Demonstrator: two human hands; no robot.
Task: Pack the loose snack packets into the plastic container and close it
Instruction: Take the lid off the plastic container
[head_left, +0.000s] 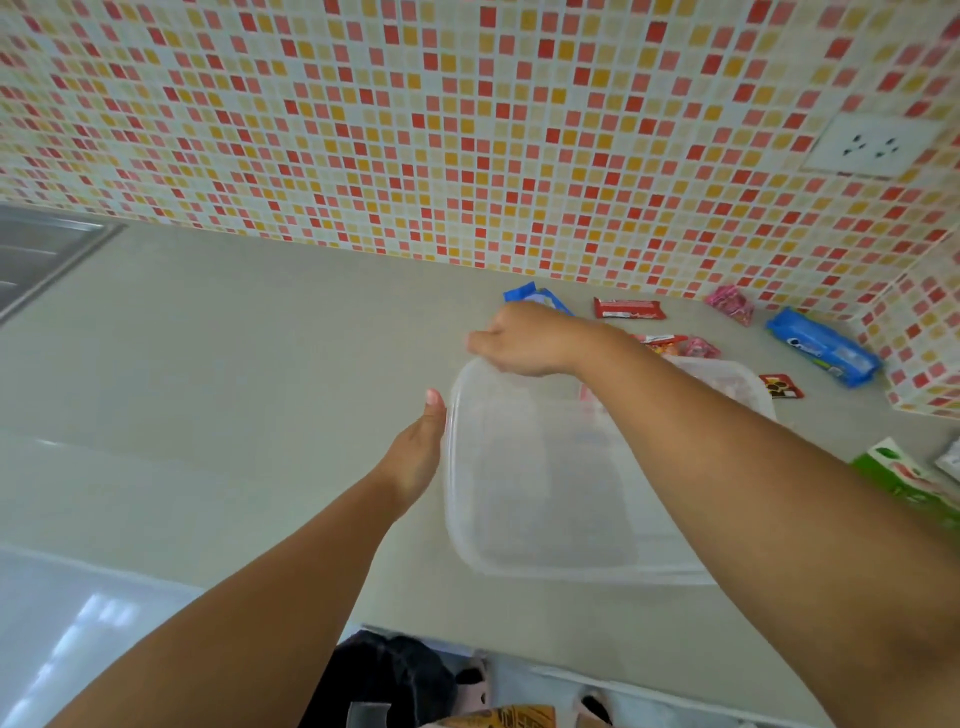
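Both forearms are seen bare from elbow to wrist, no sleeve reaching them. The left hand (415, 457) is shown with a short, pale thumbnail. The right hand (524, 340) is seen from the back, knuckles rounded. Below the arms, dark clothing (384, 675) and pale slip-on sandals (475, 686) are glimpsed.

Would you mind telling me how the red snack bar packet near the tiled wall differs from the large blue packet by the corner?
The flat red snack bar packet is slim and small; the large blue snack packet is clearly longer and bulkier. The red one lies roughly parallel to the mosaic wall, while the blue one lies at a slant, close to the corner. Both lie loose on the grey counter, not yet packed, and neither hand touches them.
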